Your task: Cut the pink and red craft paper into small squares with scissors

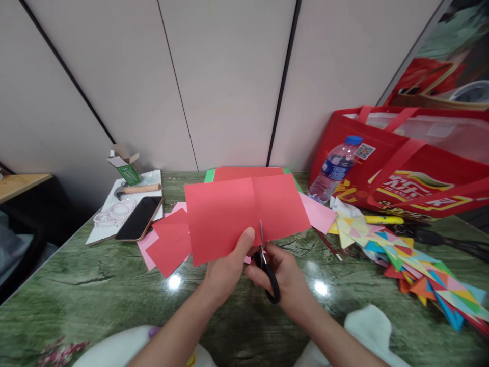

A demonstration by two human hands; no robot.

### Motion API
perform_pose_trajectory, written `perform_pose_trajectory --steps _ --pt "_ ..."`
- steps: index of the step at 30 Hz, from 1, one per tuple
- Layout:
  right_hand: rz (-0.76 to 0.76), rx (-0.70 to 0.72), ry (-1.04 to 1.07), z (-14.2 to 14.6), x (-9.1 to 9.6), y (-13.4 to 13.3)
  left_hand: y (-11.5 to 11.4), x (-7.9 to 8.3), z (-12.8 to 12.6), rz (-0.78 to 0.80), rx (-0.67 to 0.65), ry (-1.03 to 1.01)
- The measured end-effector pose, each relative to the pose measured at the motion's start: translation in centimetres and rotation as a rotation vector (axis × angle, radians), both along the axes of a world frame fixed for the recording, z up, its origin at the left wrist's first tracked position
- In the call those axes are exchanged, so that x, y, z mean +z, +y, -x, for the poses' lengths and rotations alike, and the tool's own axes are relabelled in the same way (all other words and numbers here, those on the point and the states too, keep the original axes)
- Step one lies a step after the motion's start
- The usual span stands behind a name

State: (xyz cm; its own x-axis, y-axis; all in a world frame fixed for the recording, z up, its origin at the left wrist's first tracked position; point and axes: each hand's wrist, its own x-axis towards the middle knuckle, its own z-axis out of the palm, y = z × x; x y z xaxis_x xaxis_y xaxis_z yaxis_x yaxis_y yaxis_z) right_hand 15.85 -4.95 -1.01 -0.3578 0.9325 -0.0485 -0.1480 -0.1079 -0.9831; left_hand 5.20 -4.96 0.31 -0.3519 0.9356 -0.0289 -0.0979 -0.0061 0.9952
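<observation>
A sheet of red paper (221, 214) with a crease down its middle is held up above the table. My left hand (229, 265) pinches its lower edge, thumb on the front face. In my right hand (284, 278) is a pair of black-handled scissors (272, 283), the blades at the paper's lower edge close to the crease. One blade lies in front of the sheet, pointing up along the crease. Behind and left of the sheet lie a red paper piece (170, 244) and pink paper (147, 250); another pink piece (319, 214) shows on the right.
Left: a phone (139, 219), a hammer (139, 188), a beaded string (114, 213) and a small green box (128, 168). Right: a water bottle (334, 171), a red bag (405, 158), a yellow marker (384, 219) and folded colourful paper (420, 265). A wall panel (229, 92) stands behind.
</observation>
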Motion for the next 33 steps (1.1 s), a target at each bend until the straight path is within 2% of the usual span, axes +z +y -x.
perform_pose_trajectory --steps 4,11,16,33 --pt "0.01 -0.011 -0.01 0.0 0.1 0.0 0.0 -0.2 0.1 0.012 -0.052 0.001" --pt "-0.024 -0.011 -0.021 0.0 -0.2 0.1 -0.1 0.3 0.0 -0.007 -0.001 0.098" --pt "-0.037 -0.029 -0.025 -0.1 -0.4 0.1 -0.3 0.9 0.1 0.07 -0.083 0.196" --pt "-0.029 -0.042 -0.004 0.1 0.1 0.2 -0.3 0.9 0.0 0.064 -0.07 0.196"
